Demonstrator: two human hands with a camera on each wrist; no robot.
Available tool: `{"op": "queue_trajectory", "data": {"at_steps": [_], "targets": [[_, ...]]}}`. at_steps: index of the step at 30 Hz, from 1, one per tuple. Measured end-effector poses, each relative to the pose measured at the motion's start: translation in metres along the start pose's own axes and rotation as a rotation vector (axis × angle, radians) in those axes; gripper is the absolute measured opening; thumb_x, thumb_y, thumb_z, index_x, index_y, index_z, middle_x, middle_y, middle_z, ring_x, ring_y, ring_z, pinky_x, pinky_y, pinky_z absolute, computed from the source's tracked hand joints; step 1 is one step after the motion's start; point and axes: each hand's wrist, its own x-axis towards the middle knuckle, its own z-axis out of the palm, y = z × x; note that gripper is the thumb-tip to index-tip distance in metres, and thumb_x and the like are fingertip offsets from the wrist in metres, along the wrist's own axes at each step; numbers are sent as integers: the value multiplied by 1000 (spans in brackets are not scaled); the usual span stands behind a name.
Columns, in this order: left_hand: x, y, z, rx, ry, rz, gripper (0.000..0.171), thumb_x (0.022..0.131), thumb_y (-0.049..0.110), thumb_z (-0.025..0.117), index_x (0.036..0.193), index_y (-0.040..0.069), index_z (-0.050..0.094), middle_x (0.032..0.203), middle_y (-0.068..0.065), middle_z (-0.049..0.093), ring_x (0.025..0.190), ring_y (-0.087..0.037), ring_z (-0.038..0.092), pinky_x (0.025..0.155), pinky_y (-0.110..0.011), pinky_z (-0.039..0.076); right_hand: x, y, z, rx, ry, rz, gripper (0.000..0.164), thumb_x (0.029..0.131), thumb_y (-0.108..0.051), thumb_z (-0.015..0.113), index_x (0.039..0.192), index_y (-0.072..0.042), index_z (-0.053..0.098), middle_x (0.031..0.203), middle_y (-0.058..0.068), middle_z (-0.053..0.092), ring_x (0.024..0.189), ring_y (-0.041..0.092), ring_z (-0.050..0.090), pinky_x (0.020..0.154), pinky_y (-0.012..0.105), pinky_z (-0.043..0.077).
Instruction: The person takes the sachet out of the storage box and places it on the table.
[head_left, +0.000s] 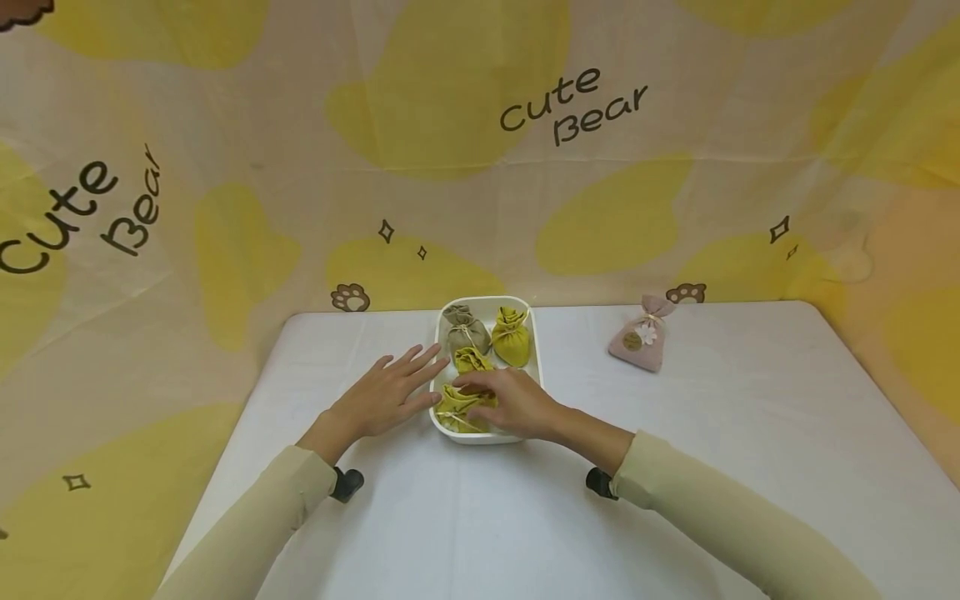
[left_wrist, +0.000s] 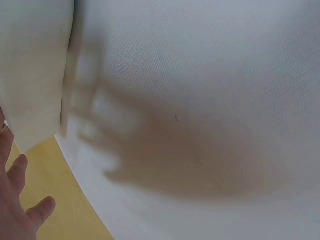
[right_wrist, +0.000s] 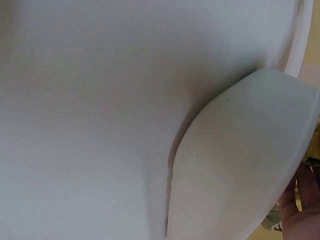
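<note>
A white tray (head_left: 531,433) holds several small drawstring pouches. At its back are a grey-green pouch (head_left: 467,330) on the left and a yellow pouch (head_left: 512,340) on the right. Another yellow pouch (head_left: 471,360) lies in the middle, partly covered by my right hand (head_left: 517,402). That hand reaches in over the right side, its curved fingers and thumb gripping the front yellow pouch (head_left: 453,410). My left hand (head_left: 386,393) spreads its fingers at the tray's left rim, holding nothing. In the left wrist view, its fingers (left_wrist: 41,211) show beside the tray's outer wall (left_wrist: 35,65).
A pink pouch (head_left: 642,337) with a white flower and a round tag lies on the white-covered table (head_left: 720,392), right of the tray. Behind the table hangs a yellow-patterned cloth (head_left: 450,200). Dark wrist cameras sit below both sleeves.
</note>
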Motion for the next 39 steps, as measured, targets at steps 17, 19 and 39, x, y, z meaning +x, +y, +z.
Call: {"op": "queue_trajectory", "data": {"at_steps": [17, 19, 39], "targets": [[0, 0, 0, -17, 2, 0, 67, 102, 61, 33, 159, 27, 25, 166, 3, 14, 151, -30, 18, 116, -62, 19, -6, -1, -16, -5, 51, 0, 35, 87, -3, 76, 121, -4, 69, 109, 3, 74, 96, 14, 69, 84, 26, 55], [0, 0, 1, -17, 10, 6, 67, 102, 60, 35, 159, 26, 27, 166, 2, 15, 151, -31, 18, 116, -62, 19, -6, 0, -20, -4, 56, 1, 34, 87, -4, 76, 121, -4, 69, 109, 3, 74, 96, 14, 69, 85, 28, 56], [0, 2, -2, -19, -8, -7, 67, 102, 60, 34, 159, 25, 26, 166, 0, 16, 151, -31, 18, 116, -62, 19, -20, -7, -86, -48, 179, -24, 31, 86, -3, 77, 117, -5, 71, 105, 4, 75, 90, 14, 70, 79, 30, 57]]}}
